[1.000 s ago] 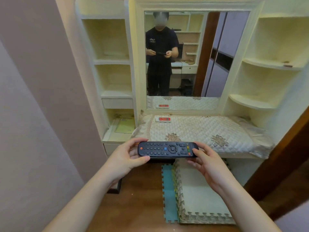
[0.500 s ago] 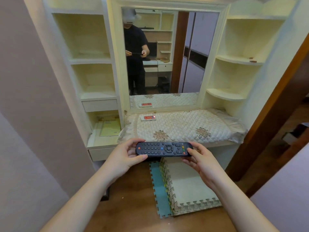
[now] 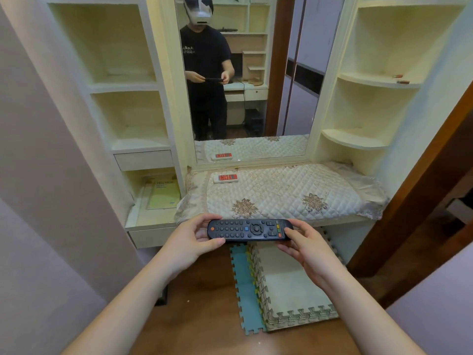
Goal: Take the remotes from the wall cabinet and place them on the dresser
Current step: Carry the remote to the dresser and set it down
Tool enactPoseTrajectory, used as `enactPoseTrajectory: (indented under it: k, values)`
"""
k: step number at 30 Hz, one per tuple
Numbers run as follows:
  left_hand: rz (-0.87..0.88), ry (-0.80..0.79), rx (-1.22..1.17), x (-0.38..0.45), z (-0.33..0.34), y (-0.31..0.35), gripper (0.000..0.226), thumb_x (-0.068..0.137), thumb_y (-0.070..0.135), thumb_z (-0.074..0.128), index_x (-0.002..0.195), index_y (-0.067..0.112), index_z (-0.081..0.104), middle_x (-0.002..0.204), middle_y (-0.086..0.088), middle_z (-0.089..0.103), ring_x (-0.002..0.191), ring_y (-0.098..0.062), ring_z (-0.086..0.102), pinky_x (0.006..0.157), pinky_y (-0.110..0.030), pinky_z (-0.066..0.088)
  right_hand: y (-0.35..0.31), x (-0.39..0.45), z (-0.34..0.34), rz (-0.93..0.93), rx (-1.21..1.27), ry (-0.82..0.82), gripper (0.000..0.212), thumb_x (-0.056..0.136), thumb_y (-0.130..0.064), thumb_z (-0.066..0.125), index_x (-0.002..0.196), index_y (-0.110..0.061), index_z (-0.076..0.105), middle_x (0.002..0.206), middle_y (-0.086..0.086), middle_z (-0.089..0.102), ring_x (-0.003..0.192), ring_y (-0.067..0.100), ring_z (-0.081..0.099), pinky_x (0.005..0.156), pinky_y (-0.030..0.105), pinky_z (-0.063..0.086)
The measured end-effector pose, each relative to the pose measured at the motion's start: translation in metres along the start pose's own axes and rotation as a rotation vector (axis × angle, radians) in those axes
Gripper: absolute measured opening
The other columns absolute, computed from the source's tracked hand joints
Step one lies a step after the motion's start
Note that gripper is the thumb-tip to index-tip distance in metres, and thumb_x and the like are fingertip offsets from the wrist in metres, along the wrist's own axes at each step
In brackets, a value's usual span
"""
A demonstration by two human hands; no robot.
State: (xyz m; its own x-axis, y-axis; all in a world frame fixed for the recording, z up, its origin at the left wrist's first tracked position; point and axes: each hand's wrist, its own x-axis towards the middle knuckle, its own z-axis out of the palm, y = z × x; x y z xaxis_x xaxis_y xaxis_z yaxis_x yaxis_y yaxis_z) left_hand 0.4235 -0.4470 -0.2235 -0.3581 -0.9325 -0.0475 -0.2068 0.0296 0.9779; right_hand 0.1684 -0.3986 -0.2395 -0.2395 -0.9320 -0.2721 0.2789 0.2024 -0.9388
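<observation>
I hold a long black remote (image 3: 249,229) sideways in front of me, buttons up. My left hand (image 3: 190,239) grips its left end and my right hand (image 3: 303,245) grips its right end. It hovers just before the front edge of the dresser (image 3: 340,221), whose top wears a quilted cream cloth (image 3: 281,193). A small white remote with red buttons (image 3: 226,178) lies on that cloth at the back left, close under the mirror (image 3: 256,73).
Cream shelf units flank the mirror, the left one (image 3: 120,85) with a drawer and a yellow booklet (image 3: 163,194) below. Stacked foam floor mats (image 3: 284,285) lie under the dresser. A brown door frame (image 3: 414,198) stands at the right, a wall at the left.
The view has come closer to the dresser and tilted, so the dresser fills more of the frame. Both hands keep the black remote held the same way.
</observation>
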Motion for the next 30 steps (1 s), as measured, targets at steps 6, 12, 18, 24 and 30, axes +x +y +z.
enactPoseTrajectory:
  k: [6, 12, 18, 24, 30]
  values:
    - [-0.047, 0.031, 0.008, 0.047, 0.025, 0.001, 0.044, 0.079, 0.000, 0.075, 0.115, 0.020, 0.061, 0.110, -0.002, 0.069, 0.096, -0.011, 0.071, 0.080, -0.014, 0.052, -0.011, 0.057, -0.027, 0.038, -0.020, -0.030, 0.030, 0.096, -0.009, 0.052, 0.125, -0.011, 0.049, 0.112, 0.013, 0.062, 0.098, 0.025, 0.068, 0.083, 0.033, 0.057]
    - [-0.086, 0.072, 0.027, 0.076, 0.039, -0.002, 0.044, 0.080, -0.002, 0.074, 0.117, 0.017, 0.059, 0.108, -0.002, 0.068, 0.091, -0.007, 0.071, 0.078, -0.013, 0.052, -0.019, 0.095, -0.040, 0.078, -0.034, -0.073, 0.029, 0.096, -0.010, 0.052, 0.125, -0.011, 0.051, 0.111, 0.013, 0.063, 0.096, 0.023, 0.070, 0.088, 0.035, 0.055]
    - [-0.117, 0.093, 0.038, 0.104, 0.029, -0.011, 0.045, 0.080, 0.001, 0.075, 0.118, 0.019, 0.059, 0.109, -0.001, 0.068, 0.091, -0.008, 0.071, 0.079, -0.014, 0.053, -0.018, 0.123, -0.030, 0.098, -0.054, -0.077, 0.020, 0.097, -0.010, 0.050, 0.116, -0.016, 0.051, 0.107, 0.010, 0.063, 0.095, 0.023, 0.069, 0.089, 0.035, 0.054]
    - [-0.133, 0.073, 0.054, 0.142, -0.008, -0.035, 0.045, 0.081, 0.007, 0.076, 0.119, 0.024, 0.060, 0.113, 0.000, 0.066, 0.092, -0.009, 0.070, 0.069, -0.024, 0.055, -0.010, 0.163, 0.004, 0.109, -0.110, -0.046, 0.015, 0.097, -0.011, 0.051, 0.108, -0.019, 0.058, 0.107, 0.011, 0.067, 0.093, 0.024, 0.071, 0.083, 0.034, 0.056]
    - [-0.121, 0.045, 0.063, 0.186, -0.063, -0.052, 0.045, 0.080, 0.007, 0.076, 0.118, 0.024, 0.061, 0.113, 0.003, 0.067, 0.092, -0.006, 0.070, 0.076, -0.023, 0.056, -0.005, 0.205, 0.056, 0.112, -0.101, 0.009, 0.019, 0.096, -0.009, 0.050, 0.113, -0.015, 0.056, 0.107, 0.013, 0.066, 0.089, 0.024, 0.071, 0.081, 0.032, 0.057]
